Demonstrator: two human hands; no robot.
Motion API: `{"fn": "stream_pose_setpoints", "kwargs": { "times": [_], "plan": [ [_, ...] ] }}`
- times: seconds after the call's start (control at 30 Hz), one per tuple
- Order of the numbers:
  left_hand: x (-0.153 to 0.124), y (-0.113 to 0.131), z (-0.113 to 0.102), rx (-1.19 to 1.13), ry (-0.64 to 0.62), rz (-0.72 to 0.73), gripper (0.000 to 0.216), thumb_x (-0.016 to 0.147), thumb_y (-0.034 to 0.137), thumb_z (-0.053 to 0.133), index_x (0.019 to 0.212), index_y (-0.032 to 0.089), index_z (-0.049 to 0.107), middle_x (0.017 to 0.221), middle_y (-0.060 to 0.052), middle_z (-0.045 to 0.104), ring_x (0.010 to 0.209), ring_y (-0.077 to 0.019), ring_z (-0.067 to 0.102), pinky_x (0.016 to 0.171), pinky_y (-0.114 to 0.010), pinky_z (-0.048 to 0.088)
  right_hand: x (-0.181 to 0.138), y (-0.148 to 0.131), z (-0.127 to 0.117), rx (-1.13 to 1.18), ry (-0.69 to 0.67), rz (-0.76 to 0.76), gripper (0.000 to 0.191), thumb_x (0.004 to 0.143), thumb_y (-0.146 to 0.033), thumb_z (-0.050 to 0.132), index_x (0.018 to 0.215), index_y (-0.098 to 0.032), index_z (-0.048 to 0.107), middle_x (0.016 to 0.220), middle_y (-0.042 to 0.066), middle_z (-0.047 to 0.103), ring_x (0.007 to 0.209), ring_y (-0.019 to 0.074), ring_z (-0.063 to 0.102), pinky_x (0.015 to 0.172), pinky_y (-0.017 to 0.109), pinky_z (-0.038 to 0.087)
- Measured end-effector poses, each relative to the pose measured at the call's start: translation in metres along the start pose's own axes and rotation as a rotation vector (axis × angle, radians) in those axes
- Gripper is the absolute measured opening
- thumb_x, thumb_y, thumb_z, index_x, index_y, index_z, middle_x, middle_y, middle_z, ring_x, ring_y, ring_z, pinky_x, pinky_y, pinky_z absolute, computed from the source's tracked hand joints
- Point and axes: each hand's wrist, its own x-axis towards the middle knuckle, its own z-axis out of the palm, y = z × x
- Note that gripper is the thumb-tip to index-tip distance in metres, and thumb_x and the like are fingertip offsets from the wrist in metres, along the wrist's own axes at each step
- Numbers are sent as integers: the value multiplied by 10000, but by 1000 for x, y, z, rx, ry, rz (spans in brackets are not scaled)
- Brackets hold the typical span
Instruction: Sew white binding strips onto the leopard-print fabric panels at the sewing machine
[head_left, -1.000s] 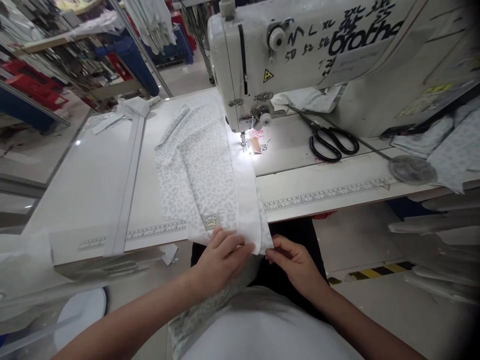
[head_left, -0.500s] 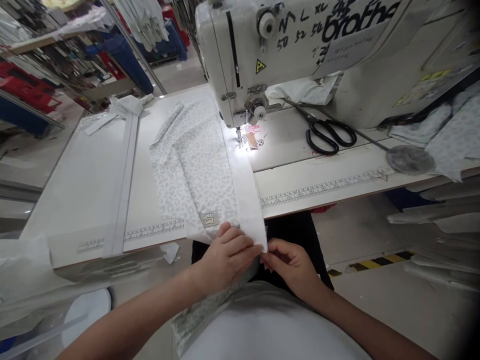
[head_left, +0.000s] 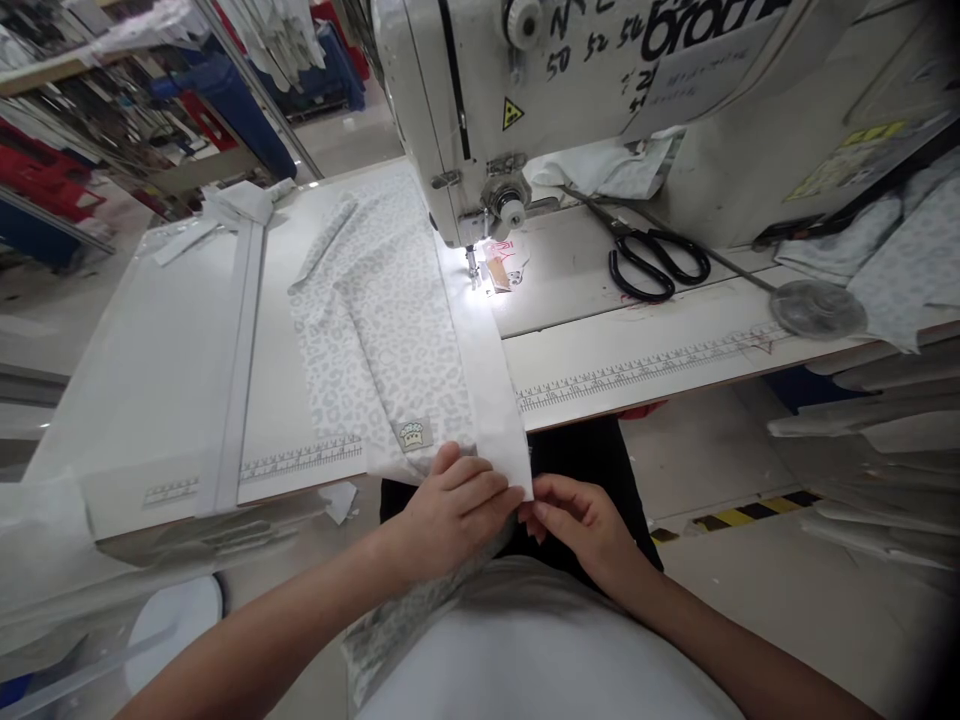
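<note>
A white fabric piece with a pale grey leopard print [head_left: 405, 310] lies on the sewing table, a plain white band [head_left: 489, 380] running along its right side up to the lit needle [head_left: 472, 265] of the sewing machine [head_left: 600, 90]. Near its front edge sits a small label with a cartoon face [head_left: 413, 434]. My left hand [head_left: 457, 510] grips the fabric at the table's front edge, fingers closed over the band's lower end. Against the band's lower right corner, my right hand [head_left: 574, 520] pinches the edge between thumb and fingers. Part of the fabric hangs over my lap.
Black-handled scissors [head_left: 656, 265] lie right of the needle, beside a rod with a round grey disc [head_left: 817, 308]. Printed rulers [head_left: 637, 368] mark the table's front. A pale strip [head_left: 244, 370] crosses the table at left. More printed fabric [head_left: 900, 250] is piled at far right.
The whole view has shifted slightly, so the machine and table appear a little higher and further left. Both hands keep their hold on the fabric's edge.
</note>
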Motion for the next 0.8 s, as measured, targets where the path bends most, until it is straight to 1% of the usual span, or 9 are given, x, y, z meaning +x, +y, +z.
{"fn": "stream_pose_setpoints", "kwargs": {
  "times": [0.23,0.33,0.4,0.47,0.5,0.53,0.6,0.7,0.8],
  "plan": [
    [3,0,0,12,-14,-17,164,867,207,541,1029,208,566,892,11,639,861,-140,524,880,-343,366,1,3,-1,51,-22,7,165,805,-303,540,783,-164,625,686,1,588,602,114,528,581,247,465],
    [5,1,3,-15,17,-36,146,850,207,561,994,188,572,870,10,639,857,-144,526,896,-354,347,-1,2,-3,-29,-37,-20,168,829,-277,492,798,-164,613,678,5,584,597,124,539,562,252,477],
    [6,3,4,-32,29,-61,116,839,182,563,953,184,582,842,9,641,839,-145,529,903,-364,335,-1,-2,-7,-236,28,-166,135,835,-223,480,835,-169,604,716,15,583,620,132,542,570,260,484],
    [9,6,3,-55,41,-90,90,828,165,566,912,186,588,808,9,641,799,-140,529,878,-359,347,1,-8,-11,-535,127,-435,135,816,-152,506,914,-169,597,837,49,589,737,158,563,656,296,502],
    [10,8,2,-70,50,-104,86,822,155,567,899,186,589,797,8,641,781,-138,527,861,-356,355,3,-12,-13,-683,143,-583,172,804,-119,523,955,-167,592,912,71,590,827,178,567,727,326,504],
    [13,9,0,-86,55,-114,85,817,149,567,890,185,589,791,6,642,767,-137,524,844,-354,363,6,-15,-15,-811,125,-715,207,799,-93,535,987,-163,587,971,87,591,914,197,560,798,355,494],
    [19,7,-7,-145,44,-116,78,814,139,559,874,183,585,786,1,640,752,-137,522,807,-346,381,12,-23,-19,-980,24,-903,210,814,-57,532,994,-150,588,987,92,620,1000,207,548,878,377,474],
    [33,-10,-19,-338,6,-183,78,829,177,548,903,176,570,833,-27,629,805,-149,549,772,-318,431,21,-31,-22,-1069,-63,-1052,151,841,-44,519,925,-140,600,881,68,666,940,180,584,823,331,507],
    [43,-42,-28,-379,43,-387,163,872,207,482,1014,167,552,1042,-86,600,1008,-184,547,845,-328,464,24,-36,-22,-1099,-97,-1074,138,851,-43,512,882,-138,607,857,66,676,889,170,600,765,312,525]
  ]
}}
